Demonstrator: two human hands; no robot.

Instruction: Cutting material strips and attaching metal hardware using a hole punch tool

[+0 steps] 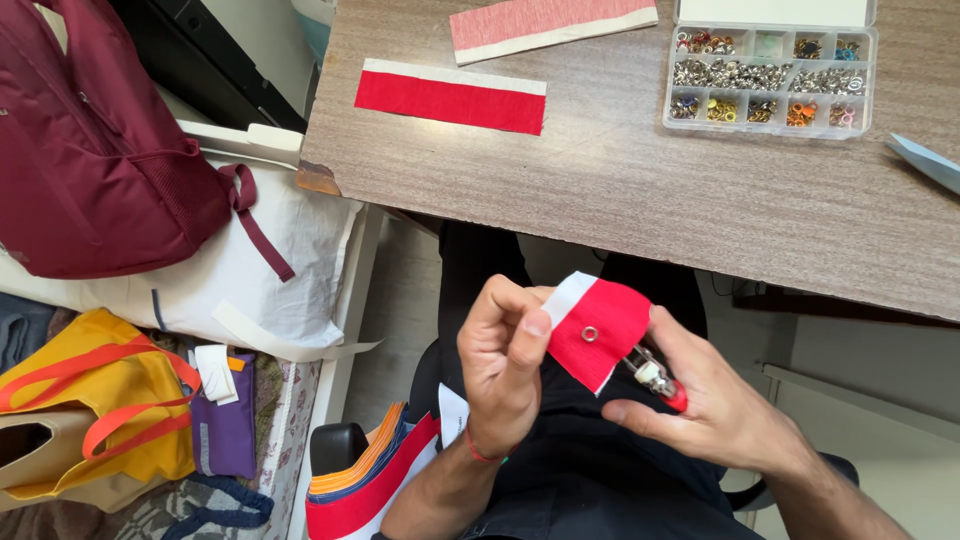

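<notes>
From the head camera, the left hand [503,360] pinches a red and white fabric strip [597,330] between thumb and fingers, holding it taut over the lap so the silver eyelet [590,334] faces up. The right hand [715,405] is closed around red-handled pliers [657,380], the tool's head tucked beneath the fabric. On the desk [640,190] lie two more strips [452,96] and a clear eyelet box [768,80], within reach.
</notes>
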